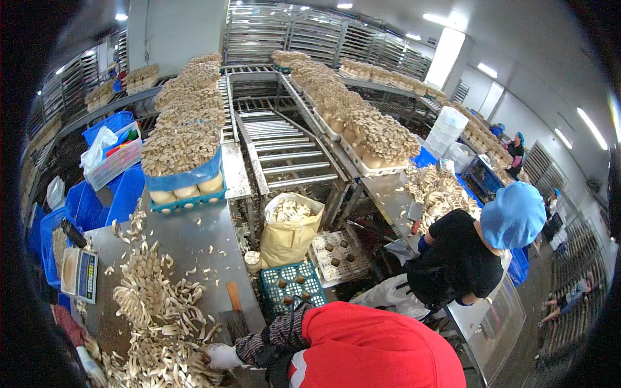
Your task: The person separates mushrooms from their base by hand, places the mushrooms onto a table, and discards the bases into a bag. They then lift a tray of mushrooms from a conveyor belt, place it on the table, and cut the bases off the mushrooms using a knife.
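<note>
Two gloved hands touch the pile of brown-capped mushrooms (160, 315) on the steel table (204, 252). At the lower left, my left hand (92, 363), below a dark red sleeve, lies against the pile's left edge; its fingers are blurred. My right hand (220, 356), in a pale glove below a striped sleeve, reaches in from the right, its fingertips hidden among loose stems. Just above it lies a broad-bladed knife or cleaver (234, 310) with a wooden handle. A digital scale (80, 274) stands at the table's left edge. Red clothing fills the lower middle.
Mushroom clusters in a blue wrap (187, 179) stand on a teal tray at the table's back. Right of the table are a yellow sack (291, 233) and a teal crate (293, 286). A co-worker in a blue cap (514, 216) stands at another table. Blue bins (87, 199) stand left.
</note>
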Available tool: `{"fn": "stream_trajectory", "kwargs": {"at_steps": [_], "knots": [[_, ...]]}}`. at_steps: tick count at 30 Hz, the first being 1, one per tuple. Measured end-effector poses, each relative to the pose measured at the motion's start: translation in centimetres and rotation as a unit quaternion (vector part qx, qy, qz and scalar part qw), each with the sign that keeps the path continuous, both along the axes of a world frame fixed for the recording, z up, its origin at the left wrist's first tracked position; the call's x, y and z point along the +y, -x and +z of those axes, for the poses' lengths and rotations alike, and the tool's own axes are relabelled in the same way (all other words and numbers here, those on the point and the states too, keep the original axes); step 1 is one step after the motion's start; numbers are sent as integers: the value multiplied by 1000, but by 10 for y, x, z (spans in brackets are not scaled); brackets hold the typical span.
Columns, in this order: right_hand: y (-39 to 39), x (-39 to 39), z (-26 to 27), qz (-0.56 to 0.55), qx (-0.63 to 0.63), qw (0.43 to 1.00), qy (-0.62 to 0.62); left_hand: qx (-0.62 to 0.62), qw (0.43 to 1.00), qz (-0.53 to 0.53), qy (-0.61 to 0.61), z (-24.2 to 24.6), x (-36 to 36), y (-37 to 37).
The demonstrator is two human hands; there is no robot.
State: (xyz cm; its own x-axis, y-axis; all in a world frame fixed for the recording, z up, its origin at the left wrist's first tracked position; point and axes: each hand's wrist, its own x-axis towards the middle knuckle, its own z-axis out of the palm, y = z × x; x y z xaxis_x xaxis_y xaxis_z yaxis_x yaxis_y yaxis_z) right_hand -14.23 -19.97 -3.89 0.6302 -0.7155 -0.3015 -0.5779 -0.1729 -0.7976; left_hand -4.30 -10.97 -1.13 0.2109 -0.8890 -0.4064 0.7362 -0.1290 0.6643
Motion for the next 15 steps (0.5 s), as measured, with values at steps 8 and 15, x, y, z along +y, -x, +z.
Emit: {"fn": "stream_trajectory", "kwargs": {"at_steps": [8, 15], "knots": [[21, -1, 27, -165, -59, 978, -115, 1, 1000, -20, -1, -1, -6, -4], [1, -3, -20, -87, -11, 996, -15, 1, 999, -32, 3, 3, -7, -6]]}}
